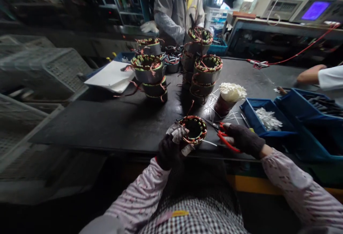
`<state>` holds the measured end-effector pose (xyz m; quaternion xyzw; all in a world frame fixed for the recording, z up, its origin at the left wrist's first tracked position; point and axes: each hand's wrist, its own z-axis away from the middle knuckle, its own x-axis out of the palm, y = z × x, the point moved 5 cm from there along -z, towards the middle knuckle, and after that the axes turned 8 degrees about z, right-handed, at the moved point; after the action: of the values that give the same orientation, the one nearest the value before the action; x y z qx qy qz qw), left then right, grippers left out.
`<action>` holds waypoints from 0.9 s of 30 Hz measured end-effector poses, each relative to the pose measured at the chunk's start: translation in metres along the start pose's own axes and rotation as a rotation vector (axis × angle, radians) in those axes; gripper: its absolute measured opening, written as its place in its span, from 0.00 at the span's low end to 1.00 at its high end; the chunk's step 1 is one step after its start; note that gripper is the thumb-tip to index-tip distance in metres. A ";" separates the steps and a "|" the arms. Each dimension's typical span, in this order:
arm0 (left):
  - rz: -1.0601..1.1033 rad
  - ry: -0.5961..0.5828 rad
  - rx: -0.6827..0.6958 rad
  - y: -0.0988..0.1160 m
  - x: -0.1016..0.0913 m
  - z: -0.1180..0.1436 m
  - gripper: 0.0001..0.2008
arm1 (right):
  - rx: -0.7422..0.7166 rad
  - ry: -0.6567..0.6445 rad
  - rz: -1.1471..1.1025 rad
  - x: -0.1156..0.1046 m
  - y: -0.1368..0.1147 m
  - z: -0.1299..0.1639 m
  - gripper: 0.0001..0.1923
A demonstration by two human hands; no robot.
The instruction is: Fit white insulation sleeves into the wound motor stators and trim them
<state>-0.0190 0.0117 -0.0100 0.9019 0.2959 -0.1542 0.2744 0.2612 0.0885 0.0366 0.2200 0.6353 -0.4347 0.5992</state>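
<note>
My left hand (173, 142), in a dark glove with pale wrapped fingertips, grips the left rim of a motor stator (203, 139) at the table's front edge. Copper windings and green-yellow bits ring the stator's top. A white sleeve strip (210, 142) sticks out from its right side. My right hand (242, 139), also in a dark glove, is closed around red-handled scissors (227, 142). Their blades point left toward the stator's upper right rim. Whether the blades touch it I cannot tell.
Stacked stators (148, 71) stand at left, and more stators (206, 78) at centre. A cup of white sleeves (227, 103) has loose strips around it. Blue bins (264, 133) line the right side. A co-worker (174, 8) stands opposite; another person's arm (312, 74) rests at right.
</note>
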 end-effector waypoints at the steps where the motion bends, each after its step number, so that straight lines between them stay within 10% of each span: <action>1: 0.009 -0.012 -0.007 -0.001 0.000 0.000 0.35 | 0.007 -0.020 0.010 -0.001 -0.003 0.008 0.22; 9: 0.024 -0.045 -0.045 -0.009 0.013 0.013 0.42 | -0.031 -0.044 0.497 -0.010 -0.061 0.033 0.25; 17: 0.056 -0.008 0.018 0.011 -0.026 -0.036 0.33 | 0.191 -0.067 0.102 0.004 -0.012 0.038 0.28; 23: -0.086 -0.488 0.098 0.019 0.016 -0.059 0.21 | 0.459 -0.035 0.382 0.008 0.008 0.003 0.24; 27: -0.056 -0.444 0.174 0.013 0.021 -0.048 0.11 | 0.403 0.196 0.226 0.012 0.004 0.001 0.25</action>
<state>0.0111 0.0402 0.0246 0.8575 0.2391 -0.3810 0.2496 0.2625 0.0864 0.0242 0.4459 0.5624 -0.4591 0.5236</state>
